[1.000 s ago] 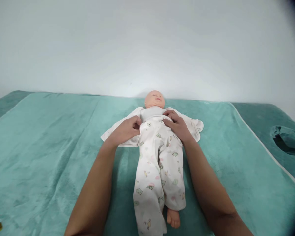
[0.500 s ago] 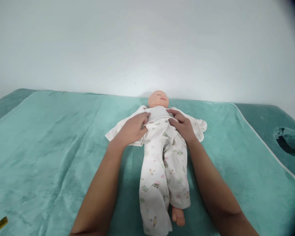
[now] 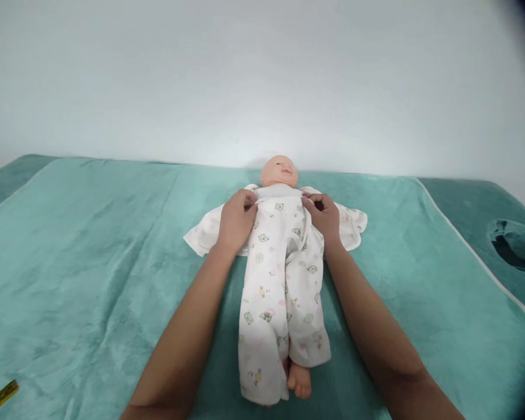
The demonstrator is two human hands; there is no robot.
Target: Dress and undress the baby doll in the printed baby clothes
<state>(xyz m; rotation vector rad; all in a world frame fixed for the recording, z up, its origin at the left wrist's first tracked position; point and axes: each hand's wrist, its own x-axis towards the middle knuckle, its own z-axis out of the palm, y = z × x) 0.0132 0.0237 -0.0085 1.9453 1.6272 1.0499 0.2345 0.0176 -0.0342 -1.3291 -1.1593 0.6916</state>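
Observation:
A baby doll [image 3: 280,170] lies on its back, head toward the wall, one foot showing below a trouser leg. White printed baby trousers [image 3: 262,280] cover its legs and reach up to the chest. My left hand [image 3: 238,217] pinches the waistband at its left side, and my right hand [image 3: 322,214] pinches it at the right. Beneath the doll a white baby top [image 3: 207,228] is spread, its sleeves out to both sides. Some fingertips are hidden by the cloth.
A teal plush cover [image 3: 91,262] with soft folds lies under everything. Behind it rises a white wall [image 3: 262,76]. An oval hole [image 3: 516,245] is at the right, and a yellow marked strip [image 3: 0,398] at the lower left.
Both hands have closed on the waistband, and it has moved up the doll's chest, covering more of the white cloth there. The trouser legs have shifted up and left.

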